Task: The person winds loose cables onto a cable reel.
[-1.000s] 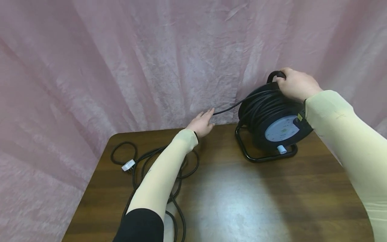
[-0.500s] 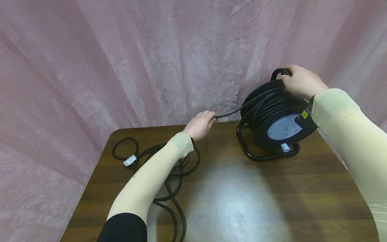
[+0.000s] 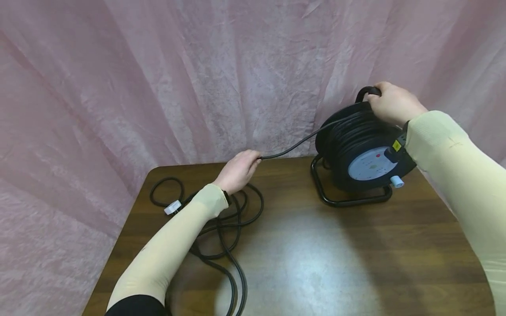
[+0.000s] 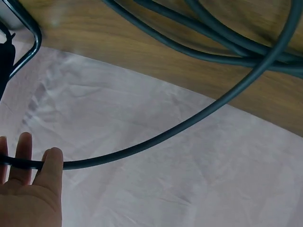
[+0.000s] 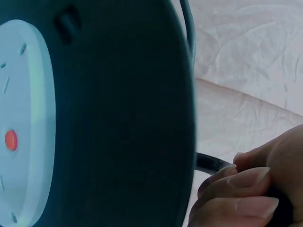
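A black cable reel [image 3: 337, 151] stands on its tubular frame at the table's back right. My right hand [image 3: 396, 104] grips the handle [image 3: 367, 91] on top of it; in the right wrist view the fingers [image 5: 236, 194] curl round that handle. From the drum, the cable [image 3: 292, 149] runs left in a slack curve to my left hand [image 3: 238, 170]. The left fingers [image 4: 51, 172] hold the cable, which crosses them in the left wrist view. A pale socket plate [image 3: 371, 164] with a red button [image 5: 11, 140] faces outward on the reel. Below it juts a light blue knob [image 3: 397, 181].
Loose cable loops [image 3: 231, 250] lie under and beside my left forearm. At the left, a white plug [image 3: 172, 207] sits near another loop. The wooden table [image 3: 316, 263] ends at the back against a pink curtain [image 3: 197, 79].
My left hand, fingers straighter a second ago, has closed on the cable and moved left and nearer. The drum has turned, its knob shifting right and up. The right hand stays on the handle.
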The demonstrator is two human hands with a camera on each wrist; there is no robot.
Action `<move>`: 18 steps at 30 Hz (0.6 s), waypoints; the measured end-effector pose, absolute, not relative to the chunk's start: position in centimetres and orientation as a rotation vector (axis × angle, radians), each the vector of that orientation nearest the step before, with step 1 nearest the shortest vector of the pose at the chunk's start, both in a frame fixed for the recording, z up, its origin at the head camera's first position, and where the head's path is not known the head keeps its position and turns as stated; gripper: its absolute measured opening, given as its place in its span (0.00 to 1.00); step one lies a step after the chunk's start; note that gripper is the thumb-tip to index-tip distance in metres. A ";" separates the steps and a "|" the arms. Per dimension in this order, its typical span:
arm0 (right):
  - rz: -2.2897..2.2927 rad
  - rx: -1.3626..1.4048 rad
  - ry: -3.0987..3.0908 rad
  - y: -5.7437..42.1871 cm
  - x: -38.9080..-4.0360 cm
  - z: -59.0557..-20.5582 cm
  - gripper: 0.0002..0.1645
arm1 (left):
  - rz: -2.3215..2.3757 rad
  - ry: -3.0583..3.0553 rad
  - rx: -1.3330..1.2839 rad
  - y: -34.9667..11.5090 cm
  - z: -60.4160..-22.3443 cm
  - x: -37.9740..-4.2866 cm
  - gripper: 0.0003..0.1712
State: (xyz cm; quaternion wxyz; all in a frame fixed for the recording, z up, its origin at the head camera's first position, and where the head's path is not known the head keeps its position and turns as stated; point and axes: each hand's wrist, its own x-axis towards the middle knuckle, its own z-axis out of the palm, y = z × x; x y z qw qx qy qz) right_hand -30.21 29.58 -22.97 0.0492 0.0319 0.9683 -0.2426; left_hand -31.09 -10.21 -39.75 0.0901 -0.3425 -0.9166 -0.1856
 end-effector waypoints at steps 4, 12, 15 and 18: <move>-0.856 0.094 2.896 29.0 -30.2 -23.0 0.43 | -0.564 -2.777 -0.978 -11.3 -39.7 -30.7 0.15; -1.186 0.081 2.741 28.2 -30.1 -22.5 0.37 | -0.462 -2.794 -1.011 -12.7 -39.5 -29.6 0.20; -1.219 0.071 2.722 27.5 -30.0 -22.5 0.34 | -0.416 -2.785 -1.022 -13.3 -39.6 -29.1 0.21; -1.252 0.060 2.701 26.6 -29.9 -22.5 0.33 | -0.397 -2.785 -1.026 -13.9 -39.8 -28.6 0.20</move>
